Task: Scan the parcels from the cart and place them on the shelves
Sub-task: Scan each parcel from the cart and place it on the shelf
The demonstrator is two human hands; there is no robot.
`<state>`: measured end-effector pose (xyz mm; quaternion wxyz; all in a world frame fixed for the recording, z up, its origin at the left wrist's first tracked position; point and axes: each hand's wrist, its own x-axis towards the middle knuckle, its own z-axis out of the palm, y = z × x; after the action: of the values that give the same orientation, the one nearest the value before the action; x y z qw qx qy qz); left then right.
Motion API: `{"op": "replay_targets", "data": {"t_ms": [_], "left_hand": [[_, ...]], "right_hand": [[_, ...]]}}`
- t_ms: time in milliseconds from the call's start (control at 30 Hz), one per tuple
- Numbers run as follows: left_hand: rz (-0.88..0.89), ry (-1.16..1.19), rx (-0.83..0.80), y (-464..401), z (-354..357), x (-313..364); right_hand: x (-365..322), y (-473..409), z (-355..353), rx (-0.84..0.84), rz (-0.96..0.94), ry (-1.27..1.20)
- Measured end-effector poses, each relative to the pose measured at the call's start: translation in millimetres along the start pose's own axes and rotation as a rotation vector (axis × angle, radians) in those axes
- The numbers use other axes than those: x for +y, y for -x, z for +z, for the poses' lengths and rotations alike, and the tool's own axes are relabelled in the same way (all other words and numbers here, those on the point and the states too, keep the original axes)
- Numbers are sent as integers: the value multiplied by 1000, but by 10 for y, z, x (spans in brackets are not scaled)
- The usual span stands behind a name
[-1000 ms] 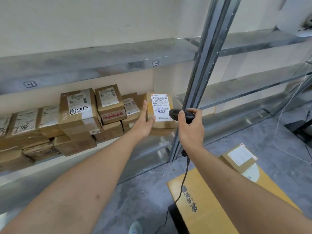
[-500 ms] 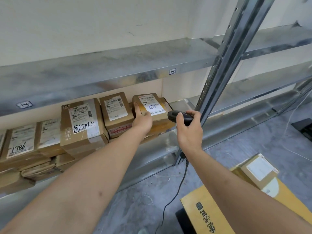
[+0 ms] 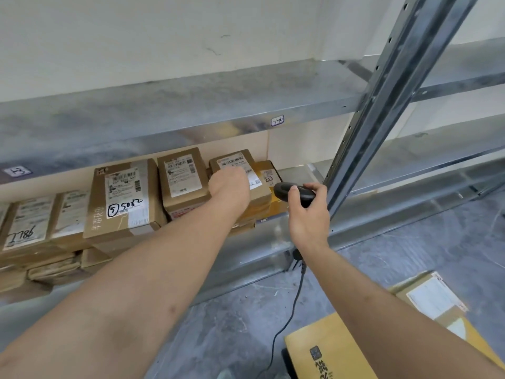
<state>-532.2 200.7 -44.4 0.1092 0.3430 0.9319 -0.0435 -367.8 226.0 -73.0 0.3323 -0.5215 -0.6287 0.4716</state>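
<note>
Far left on the lower shelf (image 3: pixel 276 236): flat parcels stacked low, 1 marked "I786" (image 3: pixel 26 228). Next along, a taller box marked "5082" (image 3: pixel 123 198) leaning back, then a box with a white label (image 3: pixel 181 177) upright beside it. Above all of these, the upper shelf (image 3: pixel 164 110), bare in the part seen.

Middle: left hand (image 3: pixel 229 187) laid over the front of the just-placed parcel (image 3: pixel 240 166), which sits atop other boxes at the right end of the row; fingers hidden behind the knuckles, so impossible to tell whether the grip is curled on the box or merely pressing it. To finish this step well, in all likelihood: push the parcel squarely back until flush with its neighbours, label facing out, then let go without dragging it forward.

Right: right hand (image 3: pixel 307 212), grip clamped around the black scanner (image 3: pixel 293 191), cable (image 3: pixel 287 318) hanging to the floor. Beside it, the steel upright (image 3: pixel 382 99).

Lower right: cart (image 3: pixel 341 351) with a yellow surface, carrying 1 more parcel (image 3: pixel 431 299) not yet shelved.
</note>
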Motion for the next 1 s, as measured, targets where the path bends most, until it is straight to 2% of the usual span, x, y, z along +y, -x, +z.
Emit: {"op": "replay_targets", "data": {"t_ms": [100,167,267,567,1000], "left_hand": [[-55,-69,48,-90,-28,65],[61,-32,92,-120,22,98],[189,81,31,-144,166,113],[200,73,-3,-326,315,18],[251,94,40,-480,300,-133]], "right_hand": [[-3,-70,-28,-10,-1,-13],[-4,-110,-42,-10,-3,-12],[15,-134,-51,-12,-1,-11],[56,-133,-28,-12,8,2],[53,-162,20,12,19,6]]}}
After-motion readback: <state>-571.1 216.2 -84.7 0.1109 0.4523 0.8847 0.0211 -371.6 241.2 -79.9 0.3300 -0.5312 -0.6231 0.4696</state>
